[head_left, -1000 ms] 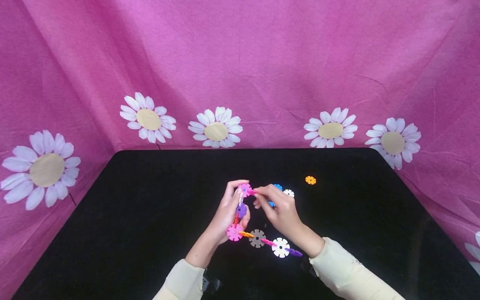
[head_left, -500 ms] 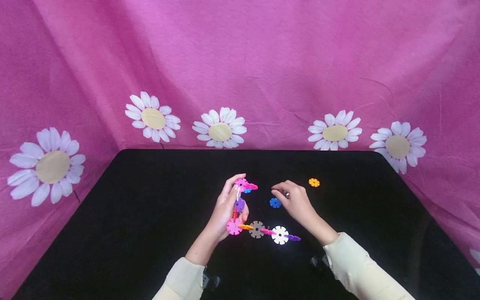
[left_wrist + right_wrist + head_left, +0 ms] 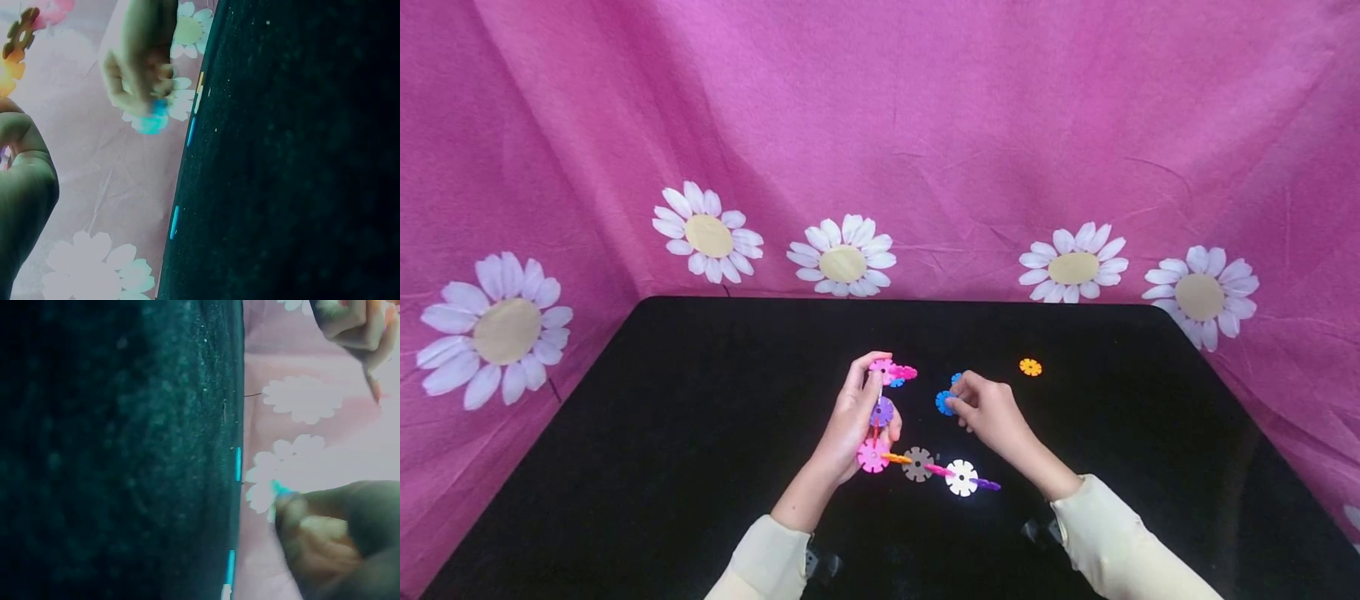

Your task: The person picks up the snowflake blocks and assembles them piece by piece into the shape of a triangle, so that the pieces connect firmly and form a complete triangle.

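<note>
My left hand [image 3: 850, 408] grips a chain of notched interlocking discs, linked edge to edge. Its upper end has a pink disc [image 3: 882, 371] and a magenta disc [image 3: 907, 372]. Below follow a purple disc [image 3: 882, 412], a red one and another pink disc [image 3: 873, 456]. From there the chain runs right through orange, a grey disc [image 3: 917, 464], magenta and a white disc [image 3: 962, 477] to a purple end disc [image 3: 989, 484]. My right hand [image 3: 996, 408] pinches a blue disc [image 3: 944, 403] between thumb and fingers; the left wrist view shows this blue disc [image 3: 152, 119] raised above the table.
On the black table [image 3: 700, 433] lie a blue disc [image 3: 957, 378] beyond my right hand, another blue disc [image 3: 897, 383] near my left fingertips, and an orange disc [image 3: 1031, 367] farther right. A white disc [image 3: 199, 100] shows edge-on in the left wrist view. A pink flowered cloth [image 3: 955, 125] hangs behind.
My right hand has let go of the magenta disc at the chain's end, moved right, and taken hold of a blue disc from the table. My left hand keeps holding the chain.
</note>
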Motion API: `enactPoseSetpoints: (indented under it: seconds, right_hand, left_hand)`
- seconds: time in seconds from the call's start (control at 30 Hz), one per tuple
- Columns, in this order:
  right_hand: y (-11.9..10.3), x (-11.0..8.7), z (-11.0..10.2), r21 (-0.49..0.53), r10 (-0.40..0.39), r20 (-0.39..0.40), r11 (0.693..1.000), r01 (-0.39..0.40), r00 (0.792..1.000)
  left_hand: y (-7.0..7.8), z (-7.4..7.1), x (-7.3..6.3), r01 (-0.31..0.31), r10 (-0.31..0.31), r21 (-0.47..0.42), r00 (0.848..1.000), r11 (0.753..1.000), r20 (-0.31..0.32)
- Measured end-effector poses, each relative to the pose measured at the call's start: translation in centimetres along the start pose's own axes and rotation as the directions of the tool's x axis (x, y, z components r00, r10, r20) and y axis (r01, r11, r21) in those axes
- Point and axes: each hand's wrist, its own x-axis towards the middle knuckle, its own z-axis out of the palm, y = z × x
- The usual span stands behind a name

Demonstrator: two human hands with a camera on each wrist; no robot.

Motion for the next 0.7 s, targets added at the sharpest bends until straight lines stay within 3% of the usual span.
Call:
enactPoseSetpoints:
  seconds: [0.1, 0.2, 0.3, 0.47, 0.7]
  right_hand:
    - [-0.9, -0.3, -0.4, 0.222, 0.023, -0.024, 0.975, -0.017, 0.999]
    - [-1.7, -0.7, -0.7, 0.422, 0.033, -0.023, 0.906, -0.02, 0.999]
    - [-2.3, -1.1, -0.7, 0.547, 0.039, -0.011, 0.837, -0.027, 0.999]
    - [-2.7, -1.6, -0.5, 0.626, 0.014, -0.007, 0.78, -0.007, 1.0]
    - [-2.6, -1.7, -0.4, 0.624, 0.009, -0.003, 0.781, -0.005, 1.0]
  left_hand:
    - [-0.1, -0.1, 0.0, -0.006, 0.006, -0.013, 0.999, 1.0, 0.044]
    - [-0.2, -0.1, 0.0, -0.005, 0.006, -0.006, 0.997, 1.0, 0.073]
    - [-0.3, -0.2, 0.0, 0.009, -0.01, 0.012, 0.997, 1.0, 0.079]
    - [-0.5, -0.2, 0.1, 0.025, -0.028, 0.032, 0.997, 0.999, 0.075]
    - [-0.7, -0.3, 0.2, 0.045, -0.05, 0.05, 0.995, 0.998, 0.088]
